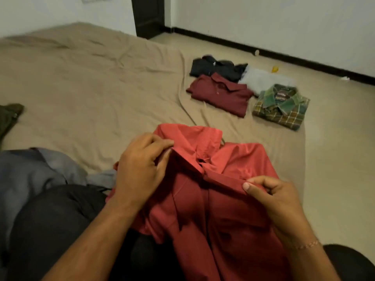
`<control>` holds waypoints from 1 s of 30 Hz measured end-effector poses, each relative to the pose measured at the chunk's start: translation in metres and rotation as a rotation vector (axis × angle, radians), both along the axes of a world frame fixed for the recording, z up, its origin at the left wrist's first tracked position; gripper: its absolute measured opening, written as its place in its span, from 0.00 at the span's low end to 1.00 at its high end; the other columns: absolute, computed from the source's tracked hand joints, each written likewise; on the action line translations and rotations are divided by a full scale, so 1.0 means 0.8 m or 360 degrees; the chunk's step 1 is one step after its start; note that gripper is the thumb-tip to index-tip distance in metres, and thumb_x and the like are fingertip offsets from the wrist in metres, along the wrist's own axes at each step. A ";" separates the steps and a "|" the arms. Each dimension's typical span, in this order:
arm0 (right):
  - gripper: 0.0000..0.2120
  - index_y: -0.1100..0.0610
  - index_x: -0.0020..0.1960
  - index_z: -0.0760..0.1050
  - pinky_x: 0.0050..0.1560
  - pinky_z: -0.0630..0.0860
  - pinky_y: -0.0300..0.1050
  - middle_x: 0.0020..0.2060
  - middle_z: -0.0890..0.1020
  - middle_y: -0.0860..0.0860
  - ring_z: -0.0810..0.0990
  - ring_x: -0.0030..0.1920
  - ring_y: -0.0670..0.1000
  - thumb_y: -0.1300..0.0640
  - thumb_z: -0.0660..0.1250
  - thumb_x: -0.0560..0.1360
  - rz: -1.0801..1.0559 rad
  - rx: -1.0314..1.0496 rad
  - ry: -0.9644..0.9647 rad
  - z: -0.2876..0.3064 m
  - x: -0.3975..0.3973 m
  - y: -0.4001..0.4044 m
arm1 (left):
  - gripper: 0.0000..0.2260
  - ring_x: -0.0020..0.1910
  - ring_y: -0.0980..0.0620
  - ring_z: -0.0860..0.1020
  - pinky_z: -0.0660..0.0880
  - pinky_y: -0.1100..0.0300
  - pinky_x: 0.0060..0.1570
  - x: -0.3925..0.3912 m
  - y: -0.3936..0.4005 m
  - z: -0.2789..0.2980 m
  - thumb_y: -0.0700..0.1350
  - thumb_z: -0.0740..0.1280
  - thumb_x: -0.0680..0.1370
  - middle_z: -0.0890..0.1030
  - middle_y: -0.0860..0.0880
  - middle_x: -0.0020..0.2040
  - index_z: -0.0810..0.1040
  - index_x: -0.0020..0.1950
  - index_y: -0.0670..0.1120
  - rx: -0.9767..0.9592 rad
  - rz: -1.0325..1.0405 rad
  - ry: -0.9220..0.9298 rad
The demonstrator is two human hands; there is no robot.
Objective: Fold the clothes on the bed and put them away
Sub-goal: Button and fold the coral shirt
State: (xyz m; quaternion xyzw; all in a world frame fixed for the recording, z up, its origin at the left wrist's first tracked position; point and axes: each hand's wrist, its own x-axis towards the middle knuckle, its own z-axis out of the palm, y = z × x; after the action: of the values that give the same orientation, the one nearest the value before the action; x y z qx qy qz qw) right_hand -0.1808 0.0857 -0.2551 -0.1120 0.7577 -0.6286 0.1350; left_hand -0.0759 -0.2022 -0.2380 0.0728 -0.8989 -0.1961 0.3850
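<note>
A coral-red collared cotton shirt (219, 199) is spread across the person's lap and the near edge of the tan-sheeted bed (81, 88), collar uppermost and not yet folded. The collar's left end is pinched between the curled fingers and thumb of the left hand (142, 169); the right end is gripped in the same way by the right hand (278, 197), thumb on top. The garment appears to be in the course of being straightened at the collar before the first fold is made.

Part of the task is judged done — four folded pieces are laid together at the far right of the bed: a maroon polo shirt (221, 94), a dark navy garment (215, 69) just behind it, a pale grey-white piece (263, 80), and a green-and-yellow plaid flannel shirt (282, 108). None of them has been put away yet.

Still to be dealt with are a loose grey-blue garment (36, 175) heaped beside the left knee and a dark olive piece (8, 118) at the bed's left edge. The grey-blue heap is touched by the red shirt's left side and could be caught up in a fold. On the floor beyond, a small yellow object (274, 69) and a few scraps can be made out, well apart from the work.
</note>
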 end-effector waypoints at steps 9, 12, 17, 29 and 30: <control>0.03 0.54 0.39 0.83 0.48 0.78 0.38 0.40 0.85 0.49 0.82 0.44 0.47 0.57 0.76 0.67 0.0048 -0.0323 0.0132 0.011 0.012 0.002 | 0.04 0.44 0.47 0.82 0.77 0.54 0.48 -0.004 0.045 -0.001 0.40 0.75 0.79 0.85 0.45 0.46 0.88 0.52 0.40 0.0051 -0.0074 0.0354; 0.06 0.53 0.39 0.83 0.42 0.77 0.38 0.37 0.83 0.50 0.80 0.39 0.47 0.51 0.77 0.66 -0.0013 -0.0427 -0.0042 0.011 0.018 0.002 | 0.03 0.45 0.48 0.81 0.77 0.53 0.49 -0.004 0.048 0.002 0.38 0.76 0.79 0.85 0.46 0.46 0.87 0.51 0.39 0.0085 -0.0104 0.0409; 0.08 0.53 0.42 0.85 0.43 0.80 0.41 0.37 0.85 0.51 0.81 0.39 0.48 0.50 0.76 0.66 -0.0090 -0.0535 -0.0207 0.014 0.032 -0.016 | 0.04 0.45 0.46 0.81 0.75 0.56 0.50 -0.006 0.075 -0.002 0.37 0.74 0.80 0.85 0.45 0.46 0.87 0.52 0.38 0.0005 -0.0361 0.0366; 0.05 0.48 0.43 0.87 0.38 0.81 0.41 0.41 0.87 0.52 0.85 0.42 0.50 0.56 0.74 0.69 -0.0048 -0.0568 -0.0192 0.021 0.055 -0.042 | 0.02 0.41 0.44 0.82 0.74 0.43 0.40 -0.013 0.104 -0.032 0.41 0.77 0.78 0.87 0.50 0.47 0.89 0.46 0.43 -0.0061 -0.0567 0.0301; 0.06 0.48 0.44 0.87 0.40 0.81 0.42 0.42 0.88 0.52 0.85 0.44 0.51 0.57 0.74 0.69 -0.0047 -0.0563 -0.0175 0.021 0.054 -0.043 | 0.02 0.41 0.44 0.82 0.74 0.43 0.40 -0.013 0.103 -0.032 0.41 0.77 0.78 0.87 0.51 0.48 0.89 0.46 0.43 -0.0072 -0.0549 0.0309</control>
State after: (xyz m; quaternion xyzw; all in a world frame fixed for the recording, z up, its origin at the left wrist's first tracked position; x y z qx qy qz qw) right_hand -0.1372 0.0514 -0.2382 -0.0883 0.6284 -0.7592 0.1450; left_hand -0.0867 -0.1194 -0.2637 -0.1102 -0.8609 -0.2450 0.4321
